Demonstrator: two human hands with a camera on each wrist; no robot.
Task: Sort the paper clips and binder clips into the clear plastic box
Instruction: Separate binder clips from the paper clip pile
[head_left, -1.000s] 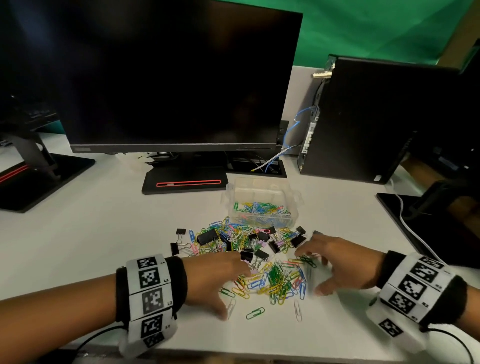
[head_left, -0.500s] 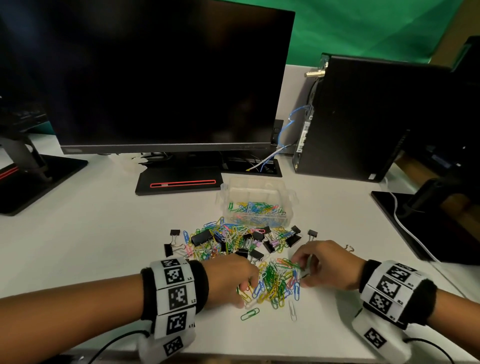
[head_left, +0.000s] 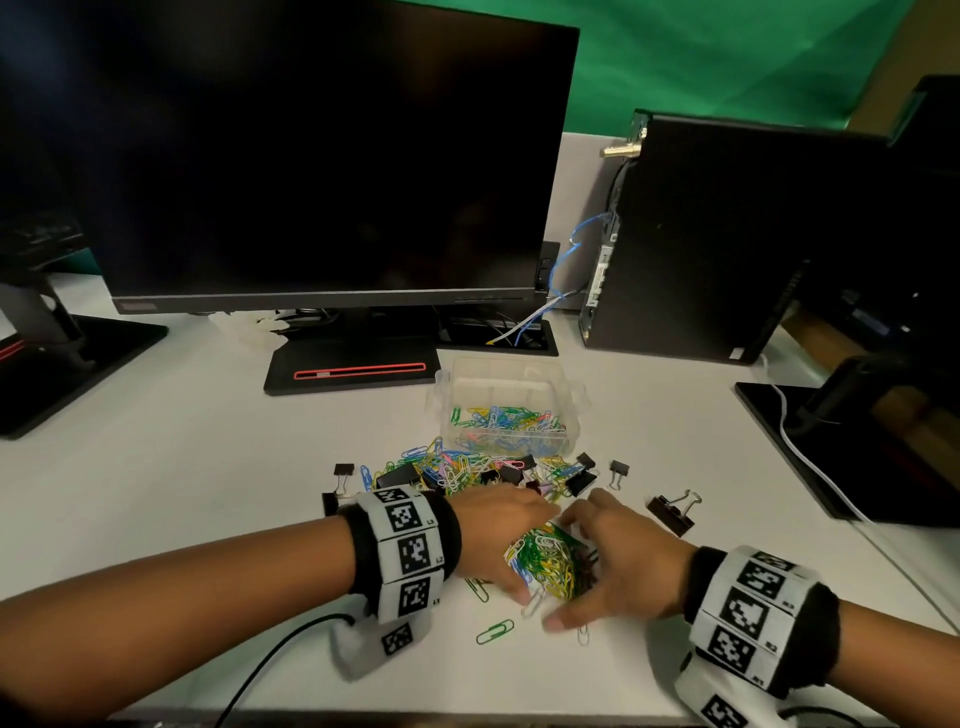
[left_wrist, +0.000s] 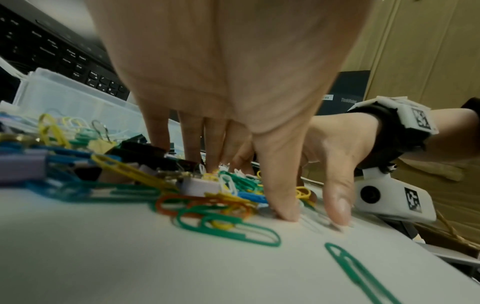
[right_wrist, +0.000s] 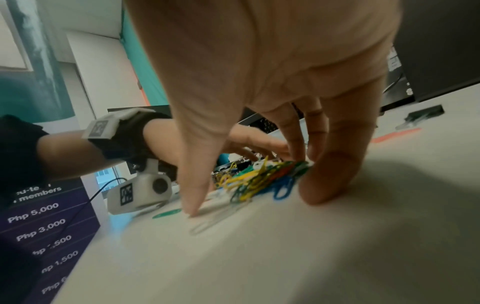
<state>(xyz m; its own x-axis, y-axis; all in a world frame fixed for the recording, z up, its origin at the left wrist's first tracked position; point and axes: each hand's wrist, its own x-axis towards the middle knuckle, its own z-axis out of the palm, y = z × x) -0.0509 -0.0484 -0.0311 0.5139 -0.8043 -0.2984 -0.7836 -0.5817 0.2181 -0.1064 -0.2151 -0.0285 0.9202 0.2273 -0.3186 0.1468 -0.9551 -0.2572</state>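
Left hand (head_left: 498, 540) and right hand (head_left: 618, 566), fingers (left_wrist: 192, 133) pressed together with tips on the counter (head_left: 208, 493), squeeze a paper clip heap (head_left: 548, 564) near the front edge, clear plastic box (head_left: 506, 405) beyond, open counter leftward.

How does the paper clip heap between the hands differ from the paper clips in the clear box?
The heap lies on the table, pressed between the left hand and right hand; the boxed paper clips lie untouched in the clear box. The heap looks mainly green and yellow; the boxed ones show more blue. Both are multicoloured.
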